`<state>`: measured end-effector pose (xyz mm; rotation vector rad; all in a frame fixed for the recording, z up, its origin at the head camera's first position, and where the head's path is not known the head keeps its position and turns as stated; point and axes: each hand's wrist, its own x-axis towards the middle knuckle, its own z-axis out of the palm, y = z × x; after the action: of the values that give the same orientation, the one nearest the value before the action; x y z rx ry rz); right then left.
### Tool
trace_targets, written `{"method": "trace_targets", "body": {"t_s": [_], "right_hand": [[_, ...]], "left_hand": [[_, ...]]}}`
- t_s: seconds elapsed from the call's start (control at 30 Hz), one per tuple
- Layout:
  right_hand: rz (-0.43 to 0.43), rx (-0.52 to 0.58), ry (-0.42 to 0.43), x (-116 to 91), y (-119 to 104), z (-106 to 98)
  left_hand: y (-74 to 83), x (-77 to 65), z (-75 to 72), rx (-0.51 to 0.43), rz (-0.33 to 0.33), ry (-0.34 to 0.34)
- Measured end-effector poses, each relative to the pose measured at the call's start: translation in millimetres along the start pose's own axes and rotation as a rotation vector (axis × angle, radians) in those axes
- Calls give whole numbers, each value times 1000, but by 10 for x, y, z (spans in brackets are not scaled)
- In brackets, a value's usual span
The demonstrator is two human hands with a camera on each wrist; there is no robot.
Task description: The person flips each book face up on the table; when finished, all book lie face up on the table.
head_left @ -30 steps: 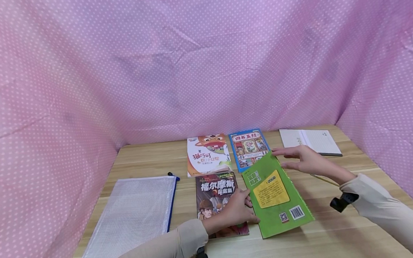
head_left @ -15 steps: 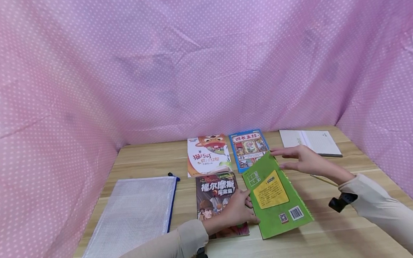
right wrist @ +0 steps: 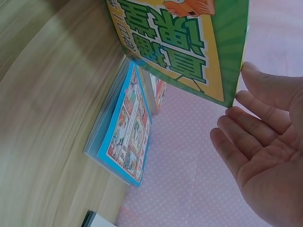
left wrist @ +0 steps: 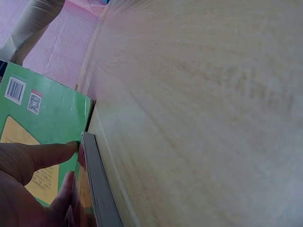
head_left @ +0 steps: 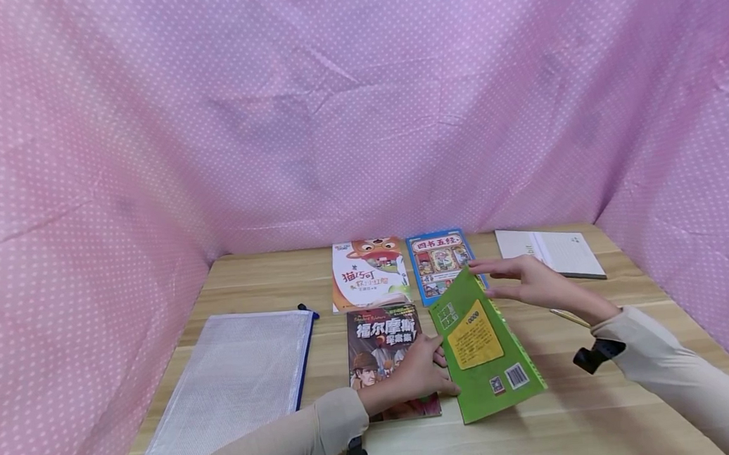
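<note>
A green book (head_left: 483,353), its back cover with yellow panel and barcode facing the head camera, stands tilted on its left edge. My right hand (head_left: 532,281) pinches its far right corner between thumb and fingertips; in the right wrist view the hand (right wrist: 270,127) is beside the front cover (right wrist: 175,42). My left hand (head_left: 419,372) lies over a dark detective comic book (head_left: 381,339), its thumb and fingers touching the green book's left edge. In the left wrist view the left thumb (left wrist: 52,153) is extended against that edge, next to the dark book's page block (left wrist: 99,179).
Behind lie a white picture book (head_left: 368,273) with an orange cat and a blue-bordered book (head_left: 439,257). A white notebook (head_left: 569,252) sits at the back right, a thin pen-like stick (head_left: 570,317) near the right wrist. A mesh zip pouch (head_left: 229,378) covers the table's left side.
The green book's right side has risen and swung left, so it stands steeper. My right hand has moved slightly left with it; my left hand has stayed in place.
</note>
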<state>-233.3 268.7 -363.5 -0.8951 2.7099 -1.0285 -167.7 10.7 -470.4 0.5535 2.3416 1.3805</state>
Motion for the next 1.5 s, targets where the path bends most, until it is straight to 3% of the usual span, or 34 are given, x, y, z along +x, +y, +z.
{"method": "trace_targets", "body": {"t_s": [0.4, 1.07, 1.27, 1.5], "right_hand": [[-82, 4, 34, 72, -64, 39], [-66, 13, 14, 138, -92, 121], [-134, 47, -7, 178, -126, 156], [-124, 56, -29, 197, -111, 205]], "left_hand": [[-10, 22, -14, -37, 5, 8], [-86, 36, -23, -135, -6, -16], [-85, 28, -28, -182, 50, 23], [4, 38, -75, -264, 114, 87]]}}
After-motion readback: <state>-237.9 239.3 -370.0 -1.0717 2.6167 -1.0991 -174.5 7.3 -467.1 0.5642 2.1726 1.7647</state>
